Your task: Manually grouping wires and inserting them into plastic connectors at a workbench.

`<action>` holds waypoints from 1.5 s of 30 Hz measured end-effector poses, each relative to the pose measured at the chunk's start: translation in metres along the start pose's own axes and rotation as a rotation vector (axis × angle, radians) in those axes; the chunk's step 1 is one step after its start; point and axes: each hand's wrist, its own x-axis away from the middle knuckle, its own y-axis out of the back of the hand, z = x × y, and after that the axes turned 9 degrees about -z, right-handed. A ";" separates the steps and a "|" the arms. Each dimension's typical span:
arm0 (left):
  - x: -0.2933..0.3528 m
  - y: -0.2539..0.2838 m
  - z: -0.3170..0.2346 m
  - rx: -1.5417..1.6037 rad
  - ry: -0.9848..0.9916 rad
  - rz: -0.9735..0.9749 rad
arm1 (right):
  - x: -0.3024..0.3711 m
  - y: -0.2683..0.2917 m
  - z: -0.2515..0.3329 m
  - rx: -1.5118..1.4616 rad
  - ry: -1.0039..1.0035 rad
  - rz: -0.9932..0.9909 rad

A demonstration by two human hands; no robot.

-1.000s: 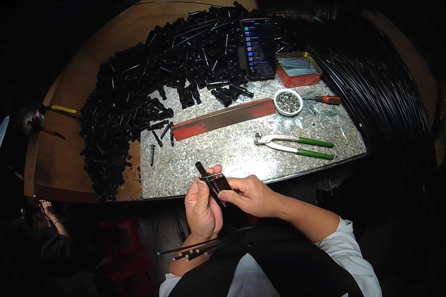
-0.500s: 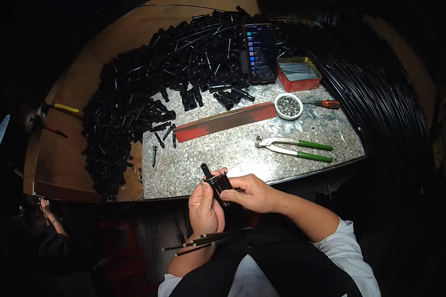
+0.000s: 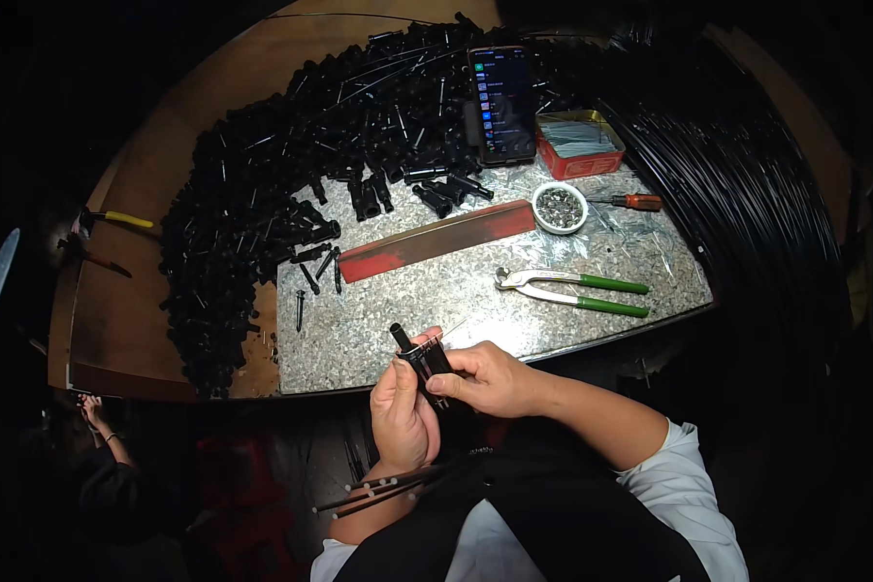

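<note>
At lower centre, left hand (image 3: pixel 401 419) and right hand (image 3: pixel 490 381) pinch a black slender-rod bundle (image 3: pixel 432 362). Axis leans upper left, tube tip (image 3: pixel 399 336) nearer left hand.

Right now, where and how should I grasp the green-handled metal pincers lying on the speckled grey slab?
Best to grip the pincers around both green handles, probably from the right: the handles point that way, slightly spread, while the metal head faces left. The right hand is nearer, but holds a thin dark bundle.
</note>
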 end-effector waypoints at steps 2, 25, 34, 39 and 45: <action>-0.001 0.002 0.002 0.004 0.008 -0.018 | 0.000 -0.002 -0.002 0.014 0.023 -0.010; -0.002 0.004 -0.002 0.160 0.140 0.043 | 0.000 0.011 0.008 -0.044 -0.134 0.149; 0.000 0.008 -0.004 0.215 0.153 0.085 | -0.001 0.013 0.005 -0.114 -0.164 0.207; 0.003 0.002 0.003 0.152 0.068 0.058 | -0.002 0.015 0.006 -0.125 -0.175 0.209; 0.007 -0.008 -0.003 0.026 0.016 -0.056 | -0.002 0.006 0.004 -0.087 -0.168 0.138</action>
